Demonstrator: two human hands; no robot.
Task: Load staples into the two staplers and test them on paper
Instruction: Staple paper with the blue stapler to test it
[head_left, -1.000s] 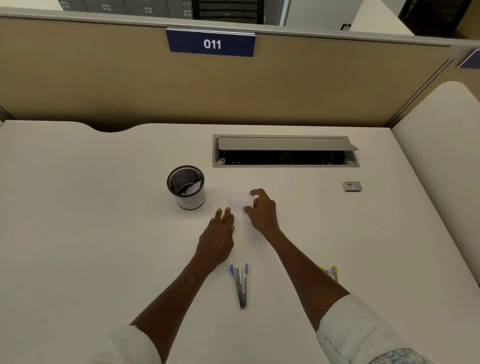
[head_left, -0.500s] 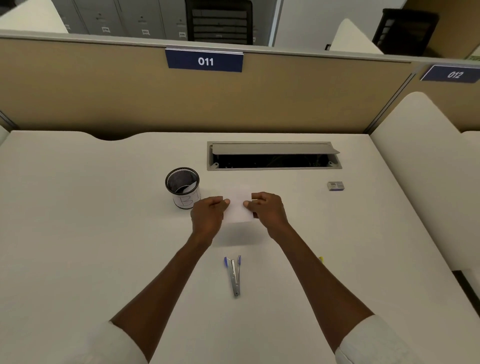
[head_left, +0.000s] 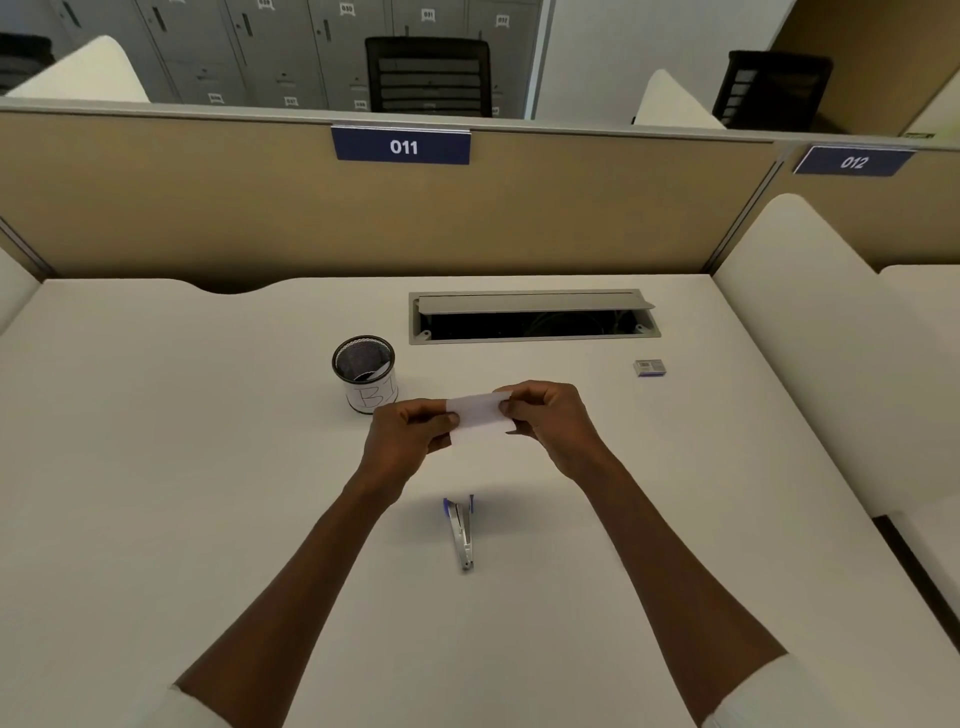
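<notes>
A small white slip of paper (head_left: 480, 418) is held just above the desk between both hands. My left hand (head_left: 410, 441) pinches its left edge and my right hand (head_left: 550, 423) pinches its right edge. A blue and silver stapler (head_left: 462, 530) lies on the desk nearer to me, between my forearms, its blue end pointing away. A small staple box (head_left: 650, 367) lies at the right, beyond my right hand. The second stapler is hidden, probably behind my right forearm.
A black mesh pen cup (head_left: 365, 379) with a white label stands just left of the paper. An open cable tray (head_left: 532, 317) is set into the white desk (head_left: 156, 467) behind it. A tan partition (head_left: 208, 208) closes the far edge, a cream divider (head_left: 810, 332) the right.
Both hands have picked the paper off the desk and now hold it by its two ends. The camera has tilted up, and the yellow stapler has dropped out of sight.
</notes>
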